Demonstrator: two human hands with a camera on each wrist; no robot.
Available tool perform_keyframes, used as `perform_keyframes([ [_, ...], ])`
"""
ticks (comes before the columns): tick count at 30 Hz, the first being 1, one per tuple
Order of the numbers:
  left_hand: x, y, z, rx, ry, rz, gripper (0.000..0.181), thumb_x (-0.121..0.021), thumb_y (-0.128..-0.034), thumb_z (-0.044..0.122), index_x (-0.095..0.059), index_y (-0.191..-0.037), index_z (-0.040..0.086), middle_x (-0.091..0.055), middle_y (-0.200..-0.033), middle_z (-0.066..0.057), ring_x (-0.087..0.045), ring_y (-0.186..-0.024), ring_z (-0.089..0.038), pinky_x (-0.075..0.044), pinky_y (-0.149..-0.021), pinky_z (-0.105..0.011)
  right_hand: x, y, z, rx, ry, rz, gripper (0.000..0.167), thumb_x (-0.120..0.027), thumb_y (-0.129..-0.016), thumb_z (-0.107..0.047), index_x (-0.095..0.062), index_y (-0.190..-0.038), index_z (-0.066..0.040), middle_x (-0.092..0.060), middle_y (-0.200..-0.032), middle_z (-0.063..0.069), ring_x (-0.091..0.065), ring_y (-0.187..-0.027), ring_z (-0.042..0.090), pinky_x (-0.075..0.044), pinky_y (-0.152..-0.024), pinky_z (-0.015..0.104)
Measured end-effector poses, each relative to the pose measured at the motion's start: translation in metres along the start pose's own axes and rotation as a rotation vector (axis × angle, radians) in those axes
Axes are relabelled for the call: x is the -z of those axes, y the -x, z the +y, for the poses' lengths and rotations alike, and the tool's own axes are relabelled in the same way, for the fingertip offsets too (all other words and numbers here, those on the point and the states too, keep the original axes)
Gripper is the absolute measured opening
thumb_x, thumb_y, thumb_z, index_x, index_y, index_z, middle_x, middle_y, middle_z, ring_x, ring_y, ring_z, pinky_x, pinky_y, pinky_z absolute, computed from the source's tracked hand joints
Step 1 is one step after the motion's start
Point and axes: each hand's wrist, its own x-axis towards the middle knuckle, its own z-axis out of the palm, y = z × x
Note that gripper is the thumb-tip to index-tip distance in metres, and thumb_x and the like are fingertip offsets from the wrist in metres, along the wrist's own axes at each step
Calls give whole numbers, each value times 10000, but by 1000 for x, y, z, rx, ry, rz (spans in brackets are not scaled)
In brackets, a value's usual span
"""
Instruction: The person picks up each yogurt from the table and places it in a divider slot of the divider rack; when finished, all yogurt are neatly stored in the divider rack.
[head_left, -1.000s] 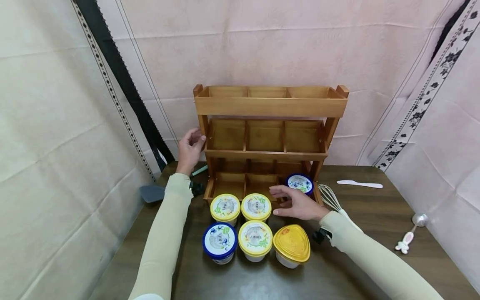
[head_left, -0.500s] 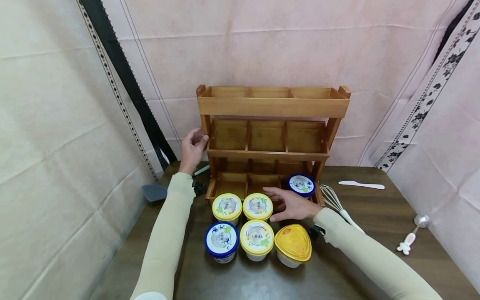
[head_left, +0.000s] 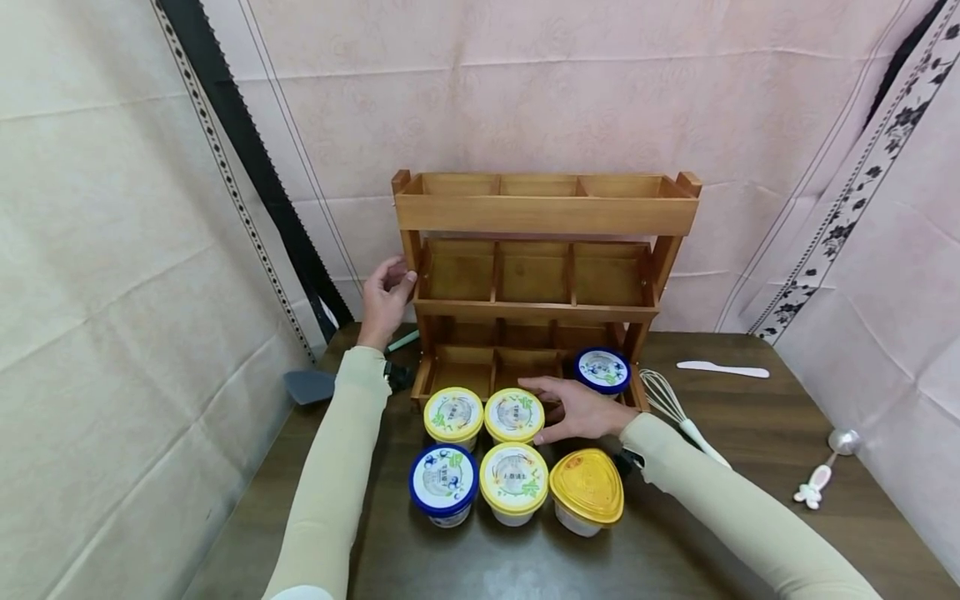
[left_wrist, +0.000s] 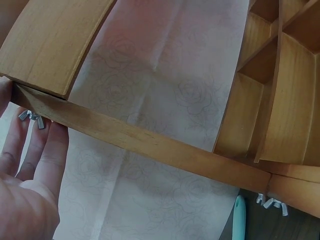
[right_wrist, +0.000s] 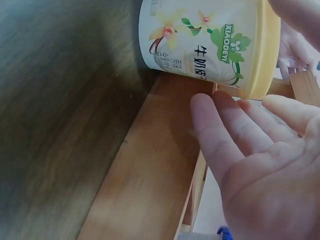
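Observation:
My left hand [head_left: 384, 304] [left_wrist: 32, 195] holds the left side post [left_wrist: 150, 146] of a three-tier wooden rack [head_left: 536, 312], thumb on one side and fingers on the other. My right hand [head_left: 577, 410] [right_wrist: 265, 165] is at the right side of a yellow-lidded cup [head_left: 514, 415] [right_wrist: 200, 42], its fingers extended and the thumb on the nearer side. Whether the fingertips touch the cup is unclear. That cup stands before the rack's bottom tier. A blue-lidded cup [head_left: 602, 370] sits in the bottom right compartment, behind my right hand.
Nearby stand another yellow-lidded cup [head_left: 453, 415], a blue-lidded cup [head_left: 443, 479], a front yellow-lidded cup [head_left: 513, 477] and a tub with a solid yellow lid [head_left: 587, 486]. A whisk [head_left: 663, 396], white knife [head_left: 722, 368] and rabbit-handled scoop [head_left: 812, 485] lie right; a grey spatula [head_left: 308, 387] lies left.
My right hand has moved left from beside the blue-lidded cup in the rack to the yellow-lidded cup. My left hand keeps its hold on the rack.

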Motion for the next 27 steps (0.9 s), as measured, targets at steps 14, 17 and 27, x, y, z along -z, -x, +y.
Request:
perform_keyframes([
  [14,1,2,3,47,0,-5,452,-722,-1017,357,-647,-1434,201,-666,-1300,-97,-617,-1199,-215,-583,-990,-311,2,-1,-6,18,-15,38,902,-901,-866,-353,-426,-1610,-168,-581,-1517,61,-626,-1314,285,-595,-1022,432],
  [17,1,1,3,33,8,-2,452,-727,-1012,369,-654,-1424,197,-668,-1285,-90,-617,-1181,-205,-579,-966,-282,6,0,-9,19,-26,60,888,-899,-868,-345,-436,-1601,-154,-596,-1492,71,-637,-1293,288,-601,-1011,429],
  [27,0,2,5,38,28,-2,447,-724,-1017,346,-650,-1431,193,-662,-1286,-75,-612,-1182,-181,-571,-965,-266,18,2,-19,13,-98,108,870,-893,-876,-318,-438,-1597,-140,-600,-1501,117,-643,-1309,334,-581,-1043,497],
])
